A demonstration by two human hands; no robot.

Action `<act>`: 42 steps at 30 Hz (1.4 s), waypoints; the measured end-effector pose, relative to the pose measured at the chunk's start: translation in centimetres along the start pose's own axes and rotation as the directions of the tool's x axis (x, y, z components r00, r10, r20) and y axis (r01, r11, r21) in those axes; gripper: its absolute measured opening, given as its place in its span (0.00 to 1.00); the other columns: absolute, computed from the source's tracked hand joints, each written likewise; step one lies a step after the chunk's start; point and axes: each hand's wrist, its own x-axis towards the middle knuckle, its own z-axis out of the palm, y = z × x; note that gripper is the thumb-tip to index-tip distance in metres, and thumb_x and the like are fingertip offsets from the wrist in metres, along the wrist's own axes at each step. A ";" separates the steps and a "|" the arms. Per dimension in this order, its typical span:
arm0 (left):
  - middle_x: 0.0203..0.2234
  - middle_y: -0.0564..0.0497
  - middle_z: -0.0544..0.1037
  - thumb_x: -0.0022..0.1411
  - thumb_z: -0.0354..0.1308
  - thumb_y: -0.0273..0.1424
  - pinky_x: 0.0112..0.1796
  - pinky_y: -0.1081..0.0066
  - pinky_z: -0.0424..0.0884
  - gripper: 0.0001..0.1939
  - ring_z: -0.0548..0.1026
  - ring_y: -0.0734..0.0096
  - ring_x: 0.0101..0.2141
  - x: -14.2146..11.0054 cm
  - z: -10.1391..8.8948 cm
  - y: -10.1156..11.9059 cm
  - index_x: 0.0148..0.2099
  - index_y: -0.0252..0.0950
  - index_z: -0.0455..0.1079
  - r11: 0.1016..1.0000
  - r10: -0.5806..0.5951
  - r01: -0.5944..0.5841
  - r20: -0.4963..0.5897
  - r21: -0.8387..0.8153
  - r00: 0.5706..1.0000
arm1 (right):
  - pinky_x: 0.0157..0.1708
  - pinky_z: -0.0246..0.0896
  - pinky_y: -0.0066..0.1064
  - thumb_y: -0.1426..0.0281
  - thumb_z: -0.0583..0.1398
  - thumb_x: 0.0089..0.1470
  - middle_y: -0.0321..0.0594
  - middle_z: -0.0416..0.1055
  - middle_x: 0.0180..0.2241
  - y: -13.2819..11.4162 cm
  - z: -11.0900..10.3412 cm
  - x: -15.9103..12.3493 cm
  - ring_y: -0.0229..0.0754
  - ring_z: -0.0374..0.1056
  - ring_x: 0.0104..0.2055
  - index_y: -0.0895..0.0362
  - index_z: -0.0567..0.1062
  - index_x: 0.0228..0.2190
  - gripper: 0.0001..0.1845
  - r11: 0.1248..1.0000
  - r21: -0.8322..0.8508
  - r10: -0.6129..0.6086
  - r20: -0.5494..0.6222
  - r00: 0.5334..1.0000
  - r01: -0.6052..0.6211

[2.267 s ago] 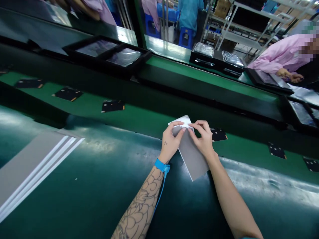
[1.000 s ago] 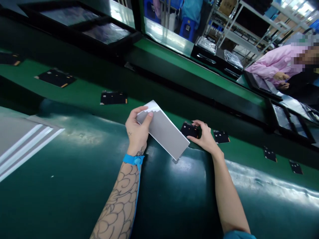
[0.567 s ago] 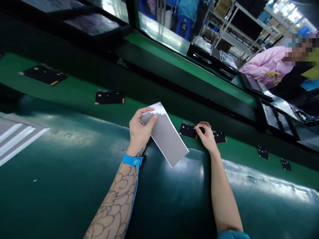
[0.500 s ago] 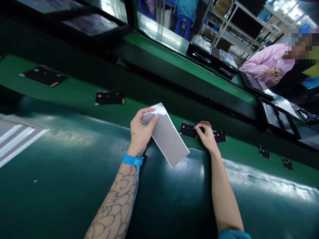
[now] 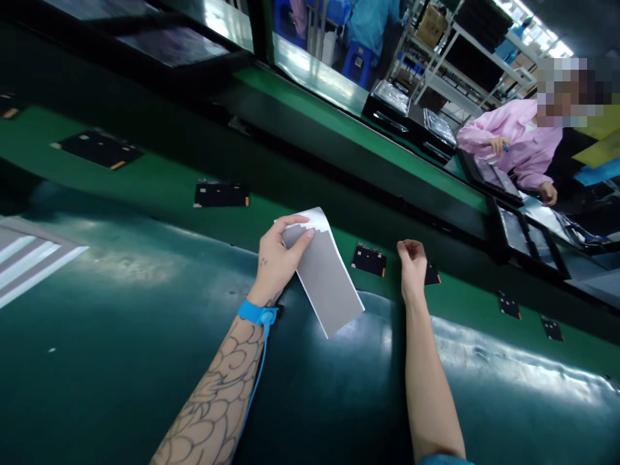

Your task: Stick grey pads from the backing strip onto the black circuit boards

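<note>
My left hand [image 5: 281,261] grips a grey sheet on white backing [image 5: 323,278] by its stepped upper end, with the thumb on the grey face. The sheet's lower end hangs over the dark green mat [image 5: 121,368]. My right hand [image 5: 413,266] is curled shut with nothing visible in it, a little apart from the sheet. Beside it on the green conveyor belt [image 5: 159,177] lie a black board piece [image 5: 369,259] to its left and another black board piece [image 5: 433,276], partly hidden by the fingers. My blue wrist strap [image 5: 256,312] circles my left wrist.
Several more black pieces lie along the belt to both sides. A stack of grey sheets [image 5: 29,255] rests on the mat at far left. Black trays line the far side of the belt, and a co-worker in a pink coat [image 5: 513,139] works at upper right.
My right hand has lifted off the black piece and curled shut. My left hand keeps the sheet, and the whole view has tilted slightly.
</note>
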 end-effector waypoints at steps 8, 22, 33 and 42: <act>0.49 0.46 0.85 0.67 0.69 0.35 0.52 0.59 0.77 0.09 0.82 0.58 0.47 -1.0 1.5 0.5 0.49 0.40 0.81 0.994 0.099 -0.106 0.167 0.033 0.981 | 0.45 0.72 0.40 0.61 0.62 0.72 0.45 0.76 0.44 -7.0 3.1 -2.8 0.48 0.75 0.48 0.52 0.80 0.44 0.10 0.942 -0.003 -0.333 0.122 0.935 0.336; 0.49 0.46 0.86 0.68 0.69 0.33 0.55 0.56 0.78 0.10 0.83 0.54 0.50 -2.1 2.6 0.9 0.51 0.41 0.82 0.992 0.115 -0.123 0.290 0.009 0.950 | 0.43 0.68 0.48 0.65 0.65 0.71 0.42 0.77 0.41 -8.0 5.6 -5.0 0.50 0.75 0.43 0.45 0.85 0.45 0.07 0.835 -0.153 -0.501 0.191 0.844 0.529; 0.49 0.46 0.87 0.68 0.69 0.33 0.48 0.59 0.80 0.11 0.84 0.56 0.46 -2.2 2.8 0.6 0.52 0.41 0.83 0.996 0.077 -0.089 0.339 0.019 0.938 | 0.48 0.67 0.46 0.64 0.62 0.72 0.43 0.75 0.42 -8.7 5.7 -4.8 0.50 0.73 0.46 0.51 0.78 0.41 0.06 0.884 -0.093 -0.431 0.223 0.875 0.459; 0.40 0.48 0.84 0.68 0.67 0.35 0.37 0.65 0.76 0.12 0.78 0.62 0.35 -2.0 2.7 0.8 0.52 0.40 0.82 0.998 0.020 -0.037 0.310 0.049 0.950 | 0.39 0.68 0.35 0.46 0.64 0.66 0.42 0.71 0.47 -1.2 -3.7 -2.9 0.42 0.68 0.39 0.55 0.78 0.42 0.23 0.998 -0.013 0.061 0.041 0.997 -0.061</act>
